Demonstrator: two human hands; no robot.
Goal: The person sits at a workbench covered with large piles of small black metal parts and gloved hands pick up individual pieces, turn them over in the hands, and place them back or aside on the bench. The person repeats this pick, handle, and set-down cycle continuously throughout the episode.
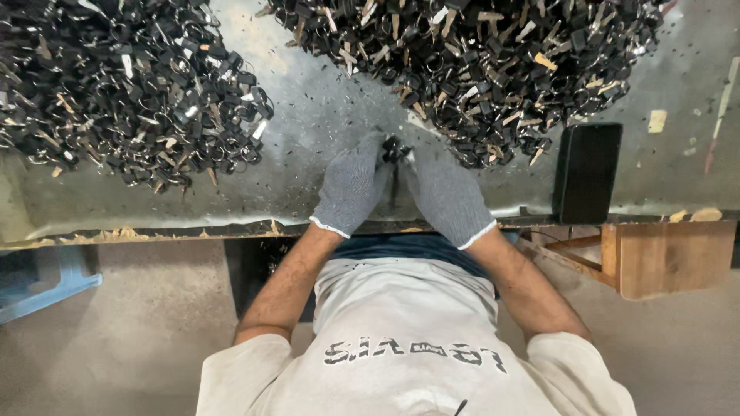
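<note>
Working at the near edge of the desk (324, 115), both gloved. Left hand (351, 185) and right hand (445, 192) pressing together, fingertips meeting on one small black piece (396, 148) with a ring on it, both closing on it, fingers curled in tight rather than spread. Holding it just above the grey surface, midway between the two heaps.

Sitting far left, a big pile of black ringed pieces (123, 85), mostly dark. Spreading far right, a second pile (478, 69), this one showing many pale tan tabs sticking out. Hard to tell which heap is finished and which is waiting; judging from the sheer bulk on both sides, still somewhere in the middle of the job, with plenty left. Small black shavings littering the desk around the hands.

Lying to the right, a dark flat rectangular phone-like slab (587, 171), untouched. Showing below right, a wooden frame (663, 258).
</note>
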